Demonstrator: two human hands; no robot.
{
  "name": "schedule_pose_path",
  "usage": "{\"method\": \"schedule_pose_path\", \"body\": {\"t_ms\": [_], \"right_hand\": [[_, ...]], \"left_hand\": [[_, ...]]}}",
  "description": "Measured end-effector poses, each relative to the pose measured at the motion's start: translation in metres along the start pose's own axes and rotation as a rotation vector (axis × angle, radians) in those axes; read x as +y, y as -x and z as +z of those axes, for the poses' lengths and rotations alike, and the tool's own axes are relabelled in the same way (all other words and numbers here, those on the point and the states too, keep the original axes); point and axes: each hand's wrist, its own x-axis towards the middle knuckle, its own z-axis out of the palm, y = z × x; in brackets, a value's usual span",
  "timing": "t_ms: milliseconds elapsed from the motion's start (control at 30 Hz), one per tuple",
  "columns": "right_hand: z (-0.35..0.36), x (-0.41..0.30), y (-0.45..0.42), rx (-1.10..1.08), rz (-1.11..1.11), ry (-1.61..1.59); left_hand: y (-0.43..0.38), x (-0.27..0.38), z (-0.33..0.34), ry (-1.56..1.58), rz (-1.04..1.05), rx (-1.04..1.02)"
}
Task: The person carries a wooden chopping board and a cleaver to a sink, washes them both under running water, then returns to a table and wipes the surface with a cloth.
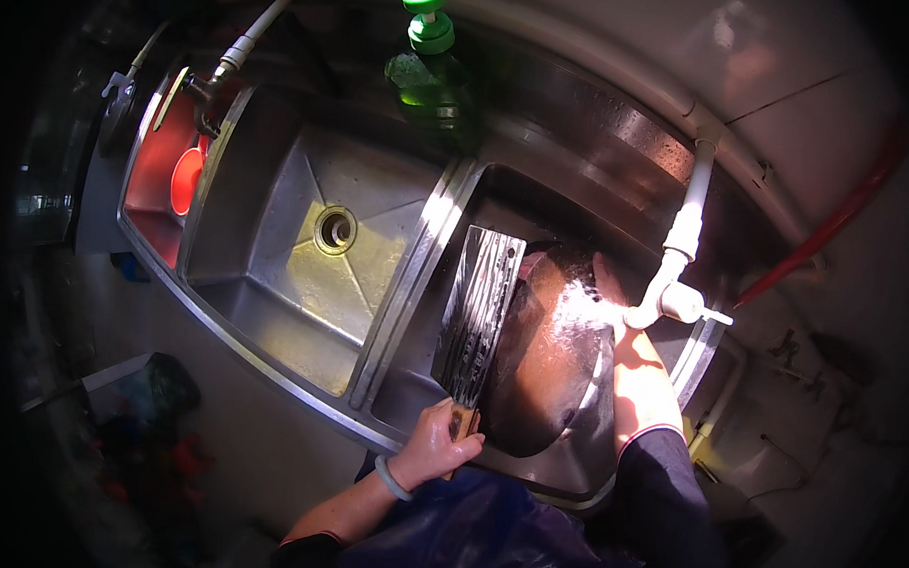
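My left hand (pixel 437 438) is closed round the wooden handle of a cleaver (pixel 479 313). Its broad, wet steel blade points away from me, with a small hole near the far corner. Beside the blade, a round wooden chopping board (pixel 551 356) stands tilted in the right-hand basin (pixel 406 398) of the steel sink. My right hand (pixel 608 278) holds the board's right edge; glare and the tap hide part of the fingers. The white plastic tap (pixel 669 295) juts out above that wrist, and bright light falls on the board below it.
A green pump bottle (pixel 436 89) stands behind the basin divider. The middle basin (pixel 283 222) has a round drain (pixel 336 229). At the left, a red ladle (pixel 188 181) sits in the end basin beneath a metal tap (pixel 204 97). A red hose (pixel 828 222) slants at the right.
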Motion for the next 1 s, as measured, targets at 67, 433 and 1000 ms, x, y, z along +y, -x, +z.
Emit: {"method": "schedule_pose_path", "body": {"t_ms": [67, 433, 1000], "right_hand": [[0.008, 0.041, 0.054, 0.083, 0.162, 0.043], [0.091, 0.038, 0.262, 0.419, 1.211, -1.299], [-0.048, -0.199, 0.105, 0.157, -0.117, -0.456]], "left_hand": [[0.000, -0.013, -0.001, 0.056, -0.042, 0.068], [-0.018, 0.002, -0.004, 0.671, -0.162, 0.056], [-0.059, 0.056, 0.007, -0.193, -0.021, 0.126]]}}
